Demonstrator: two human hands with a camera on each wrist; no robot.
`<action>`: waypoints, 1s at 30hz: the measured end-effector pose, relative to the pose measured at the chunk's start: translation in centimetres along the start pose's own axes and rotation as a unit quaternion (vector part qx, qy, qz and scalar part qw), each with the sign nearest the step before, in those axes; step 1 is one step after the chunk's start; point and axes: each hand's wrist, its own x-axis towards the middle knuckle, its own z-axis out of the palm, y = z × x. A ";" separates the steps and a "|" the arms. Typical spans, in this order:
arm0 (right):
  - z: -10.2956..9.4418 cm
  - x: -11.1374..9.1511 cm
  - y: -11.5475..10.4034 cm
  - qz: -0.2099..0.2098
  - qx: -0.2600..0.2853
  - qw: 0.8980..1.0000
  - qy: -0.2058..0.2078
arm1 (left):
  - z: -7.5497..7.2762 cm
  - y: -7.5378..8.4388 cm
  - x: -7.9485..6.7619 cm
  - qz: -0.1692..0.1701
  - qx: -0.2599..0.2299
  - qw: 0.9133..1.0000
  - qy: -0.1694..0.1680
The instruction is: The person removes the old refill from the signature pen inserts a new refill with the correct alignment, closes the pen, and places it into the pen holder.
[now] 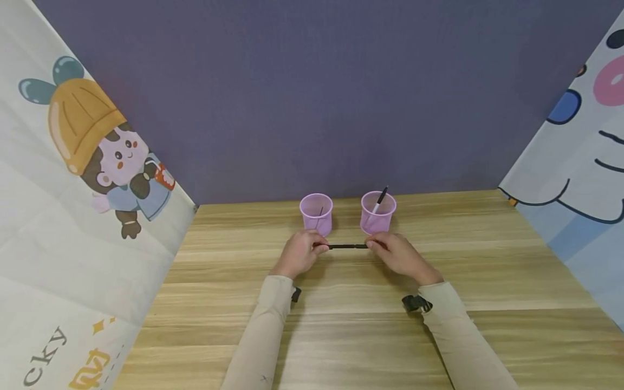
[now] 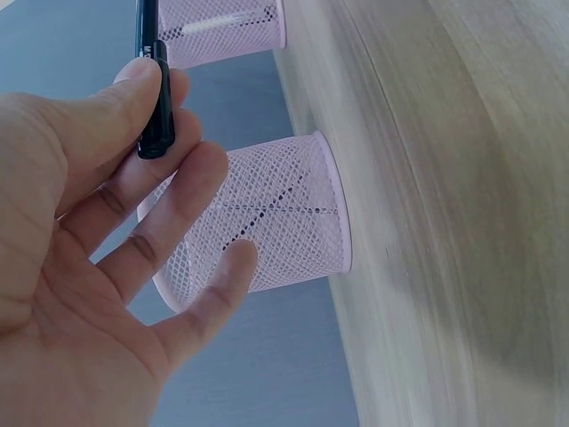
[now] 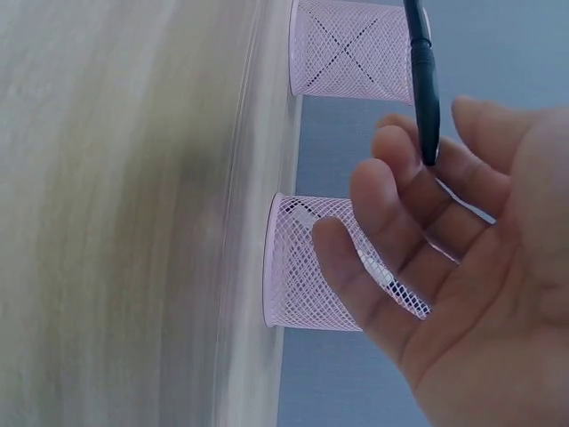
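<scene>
A slim black pen (image 1: 347, 246) lies level between both hands, just in front of two pink mesh cups. My left hand (image 1: 298, 253) pinches the clip end between thumb and fingers; its other fingers spread loosely, as the left wrist view shows. At the tapered end, my right hand (image 1: 402, 257) has its fingertips right beside the pen, the thumb apart and the fingers relaxed. Behind the left hand stands the left cup (image 1: 309, 223), with thin dark sticks inside. The right cup (image 1: 385, 224) contains a white pen with a black cap (image 1: 382, 196), leaning to the right.
The wood-grain table (image 1: 341, 336) ends at a dark blue-grey back wall (image 1: 317, 97), close behind both cups. White printed cloths hang at the left (image 1: 58, 233) and right (image 1: 585, 179). A black strap (image 1: 415, 303) sits on the right wrist.
</scene>
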 end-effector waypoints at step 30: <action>0.0 -0.3 0.0 -0.017 -0.018 1.000 0.001 | -0.3 0.4 -0.2 0.002 0.005 1.000 0.003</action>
